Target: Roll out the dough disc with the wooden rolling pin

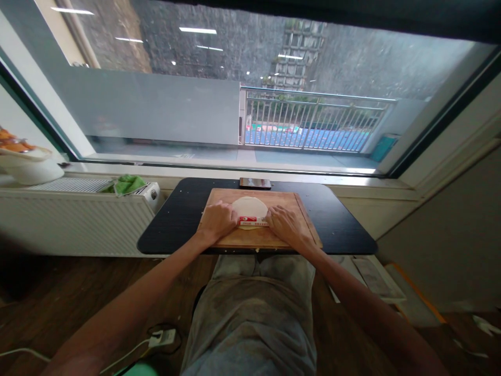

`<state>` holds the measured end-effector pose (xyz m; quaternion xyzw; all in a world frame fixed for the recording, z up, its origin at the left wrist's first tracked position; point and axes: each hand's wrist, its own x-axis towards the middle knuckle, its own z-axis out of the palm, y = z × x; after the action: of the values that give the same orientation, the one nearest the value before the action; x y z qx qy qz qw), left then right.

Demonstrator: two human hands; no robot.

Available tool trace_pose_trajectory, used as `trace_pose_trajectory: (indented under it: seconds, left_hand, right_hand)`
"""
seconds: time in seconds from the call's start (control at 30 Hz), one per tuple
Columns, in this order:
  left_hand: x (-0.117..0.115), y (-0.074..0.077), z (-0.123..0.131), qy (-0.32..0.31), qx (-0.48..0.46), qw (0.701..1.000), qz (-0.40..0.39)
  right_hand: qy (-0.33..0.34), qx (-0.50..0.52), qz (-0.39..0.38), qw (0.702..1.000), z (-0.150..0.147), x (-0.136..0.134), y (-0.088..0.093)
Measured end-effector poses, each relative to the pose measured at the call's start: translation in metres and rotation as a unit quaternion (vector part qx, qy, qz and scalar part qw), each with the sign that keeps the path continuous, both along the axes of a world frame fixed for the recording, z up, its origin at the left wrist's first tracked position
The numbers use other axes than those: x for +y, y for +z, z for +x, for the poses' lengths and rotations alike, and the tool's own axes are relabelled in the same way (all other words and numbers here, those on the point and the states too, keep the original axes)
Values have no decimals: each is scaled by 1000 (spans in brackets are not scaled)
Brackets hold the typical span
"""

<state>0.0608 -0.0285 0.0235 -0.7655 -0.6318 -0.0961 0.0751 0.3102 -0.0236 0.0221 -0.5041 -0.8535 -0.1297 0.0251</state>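
A round, flat, pale sheet of dough [249,207] lies on a wooden board [242,241]. Across its lower part rests a red and white printed roller [253,221]. My left hand [221,219] is closed round the roller's left end, and my right hand [283,223] is closed round its right end. Both hands are over the board, one on each side of the dough. The roller's ends are hidden under my fingers.
The board sits on a black table [172,219] with a phone-like flat object [255,183] at its far edge. Behind is a window sill. At left a green cloth [129,184] lies on a radiator [78,222]. A power strip [162,338] is on the floor.
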Motion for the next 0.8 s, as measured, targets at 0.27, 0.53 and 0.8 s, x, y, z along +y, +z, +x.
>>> trace_pose_trajectory:
  seconds: [0.27,0.53,0.8]
  left_hand:
    - [24,-4,0,-16,6,998,58]
    - [58,-7,-1,4,7,998,64]
    - [78,-4,1,26,-2,998,53]
  right_hand:
    - [3,11,33,999,-6,23,3]
    - [39,1,37,999,-11,62,-1]
    - [-30,72,27,997,-15,97,-1]
